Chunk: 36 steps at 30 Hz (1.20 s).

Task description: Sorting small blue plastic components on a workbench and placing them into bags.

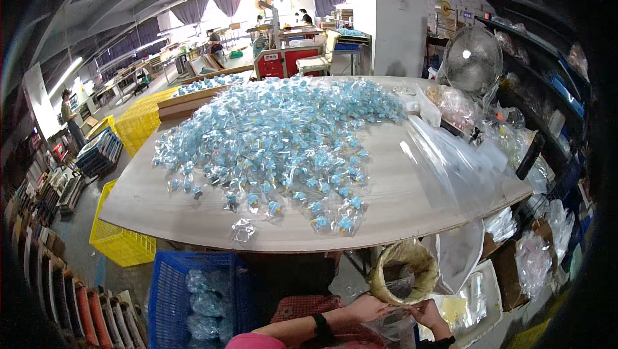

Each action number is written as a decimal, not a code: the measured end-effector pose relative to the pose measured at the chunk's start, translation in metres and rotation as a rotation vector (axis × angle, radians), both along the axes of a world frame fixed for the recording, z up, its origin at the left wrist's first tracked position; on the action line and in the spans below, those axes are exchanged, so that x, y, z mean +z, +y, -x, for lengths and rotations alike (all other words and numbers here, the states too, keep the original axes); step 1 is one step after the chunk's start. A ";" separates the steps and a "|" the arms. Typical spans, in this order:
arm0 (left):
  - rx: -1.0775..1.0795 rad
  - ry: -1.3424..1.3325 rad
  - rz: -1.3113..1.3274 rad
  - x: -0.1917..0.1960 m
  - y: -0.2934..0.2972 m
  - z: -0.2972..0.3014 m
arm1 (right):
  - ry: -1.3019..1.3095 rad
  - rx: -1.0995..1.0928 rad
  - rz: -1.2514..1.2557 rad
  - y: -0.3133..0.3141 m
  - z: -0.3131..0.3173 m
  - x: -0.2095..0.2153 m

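Below the table's near edge, both my hands meet at a large ring-shaped roll of tan tape (405,270). My left hand (365,308) touches the roll's lower left side, with a black band on that wrist. My right hand (427,315) sits under the roll's lower right and pinches crinkled clear plastic there. On the wooden table (161,211) ahead lies a big heap of small blue items sealed in clear bags (283,137). One empty clear bag (243,229) lies alone at the table's near edge.
A blue crate (168,294) with bagged items stands at my lower left, a yellow crate (119,243) beside it. Clear plastic sheets (450,169) cover the table's right end. A fan (473,59) and cluttered shelves stand at right. Other people work far back.
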State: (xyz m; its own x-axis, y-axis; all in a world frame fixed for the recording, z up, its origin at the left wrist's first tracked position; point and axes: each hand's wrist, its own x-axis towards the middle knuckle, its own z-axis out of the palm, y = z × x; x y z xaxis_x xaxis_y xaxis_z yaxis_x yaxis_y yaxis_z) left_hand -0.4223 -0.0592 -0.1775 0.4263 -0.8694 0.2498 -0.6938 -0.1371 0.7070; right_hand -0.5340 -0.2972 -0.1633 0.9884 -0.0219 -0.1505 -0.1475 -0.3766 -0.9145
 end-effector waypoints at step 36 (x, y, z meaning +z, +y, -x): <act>-0.023 0.211 -0.494 0.011 0.012 -0.138 | 0.235 -0.362 0.028 -0.082 -0.107 0.020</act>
State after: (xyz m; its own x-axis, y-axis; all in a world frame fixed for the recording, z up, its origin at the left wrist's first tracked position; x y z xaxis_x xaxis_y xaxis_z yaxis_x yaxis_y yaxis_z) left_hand -0.2846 -0.0474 -0.1663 0.4025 -0.8714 -0.2806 -0.5506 -0.4753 0.6862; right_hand -0.4267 -0.3791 -0.1437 0.8553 -0.3680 -0.3649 -0.4776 -0.2867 -0.8304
